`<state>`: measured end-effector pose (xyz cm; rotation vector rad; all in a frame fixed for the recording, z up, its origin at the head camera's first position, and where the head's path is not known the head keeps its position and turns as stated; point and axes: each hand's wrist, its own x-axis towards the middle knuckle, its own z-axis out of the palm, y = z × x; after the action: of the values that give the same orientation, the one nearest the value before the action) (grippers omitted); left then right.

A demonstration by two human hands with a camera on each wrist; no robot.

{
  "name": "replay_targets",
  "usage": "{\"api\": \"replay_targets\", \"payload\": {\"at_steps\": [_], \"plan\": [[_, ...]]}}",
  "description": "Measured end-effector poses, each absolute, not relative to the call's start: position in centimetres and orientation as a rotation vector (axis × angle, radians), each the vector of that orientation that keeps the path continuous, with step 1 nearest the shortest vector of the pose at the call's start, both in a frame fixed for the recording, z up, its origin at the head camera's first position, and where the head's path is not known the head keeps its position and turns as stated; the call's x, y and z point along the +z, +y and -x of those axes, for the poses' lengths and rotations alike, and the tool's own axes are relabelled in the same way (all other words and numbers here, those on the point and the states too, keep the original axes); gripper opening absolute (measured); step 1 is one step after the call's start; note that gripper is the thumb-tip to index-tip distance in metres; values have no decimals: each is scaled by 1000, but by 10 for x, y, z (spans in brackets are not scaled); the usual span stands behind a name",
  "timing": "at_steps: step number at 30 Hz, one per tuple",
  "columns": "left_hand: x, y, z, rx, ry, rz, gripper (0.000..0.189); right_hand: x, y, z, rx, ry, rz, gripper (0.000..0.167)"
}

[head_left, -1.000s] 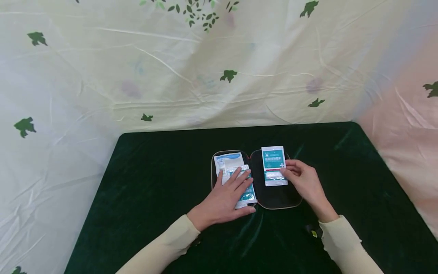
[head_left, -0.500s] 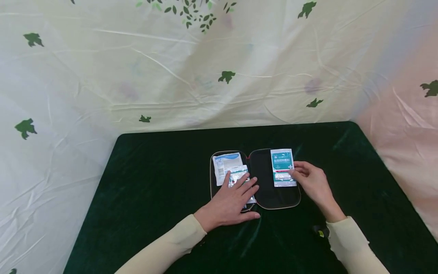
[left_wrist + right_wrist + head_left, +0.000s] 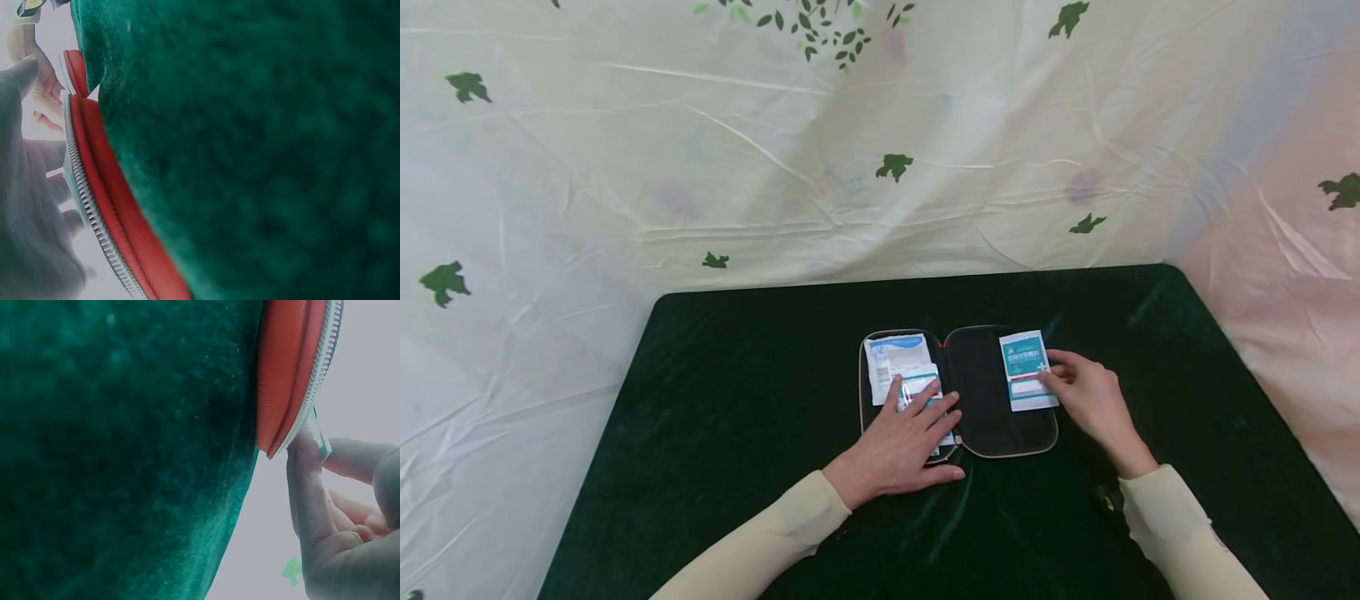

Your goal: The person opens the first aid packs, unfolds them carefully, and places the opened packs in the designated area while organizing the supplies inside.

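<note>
Pinching a flat teal-and-white packet over an open black-lined case in the head view, the right hand faces the left hand, fingers apart beside silver zipper teeth in the left-wrist view, and clamps the packet in the right.

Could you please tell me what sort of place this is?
Probably a makeshift indoor recording corner: a printed sheet hangs behind a green cloth-covered table, with an open zip case lying on it.

Head view high, facing forward-down; wrist views low, close; all share case.
</note>
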<state>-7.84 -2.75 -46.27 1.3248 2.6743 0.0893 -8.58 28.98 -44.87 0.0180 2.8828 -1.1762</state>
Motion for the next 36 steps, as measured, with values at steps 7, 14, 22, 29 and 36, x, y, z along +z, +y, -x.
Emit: {"api": "replay_targets", "payload": {"at_steps": [7,14,22,29,36], "plan": [[-462,-29,78,85,2674,-1330,86,-449,284,90,-1118,2908,63,45],[-463,-30,78,99,2663,-1326,87,-448,278,93,-1108,2897,59,46],[-464,-31,78,118,2659,-1328,88,-448,267,97,-1127,2866,40,46],[-465,-30,76,105,2660,-1326,89,-451,260,99,-1125,2855,22,44],[-465,-29,74,112,2664,-1320,89,-453,255,101,-1111,2827,4,44]]}}
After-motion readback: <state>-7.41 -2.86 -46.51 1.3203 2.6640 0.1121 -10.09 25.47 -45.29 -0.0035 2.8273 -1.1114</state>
